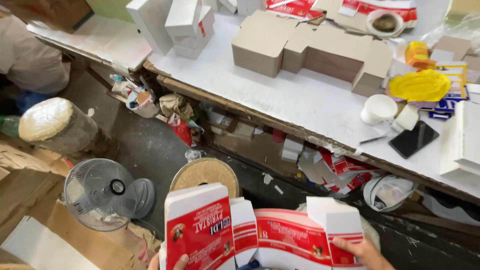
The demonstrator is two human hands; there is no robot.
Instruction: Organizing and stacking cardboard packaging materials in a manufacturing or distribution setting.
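Carton (260,235), a flat red-and-white box blank, sits low in front of the person, held out over the dark floor (150,145) between both hands. Left hand (167,261) shows only a thumb and fingertip at the bottom edge, pinched on the blank's left panel. Right hand (362,252) has its fingers closed over the right panel, thumb on top. White flaps stand up along the blank's upper edge.

Behind it a round cork-topped stool (205,172) stands on the floor, with a small grey fan (102,192) to its left. Beyond runs a white table (310,100) carrying folded grey boxes (310,50), a white cup (378,109), a black phone (413,139) and a yellow cloth (420,85). More red-and-white blanks (345,170) lie under the table.
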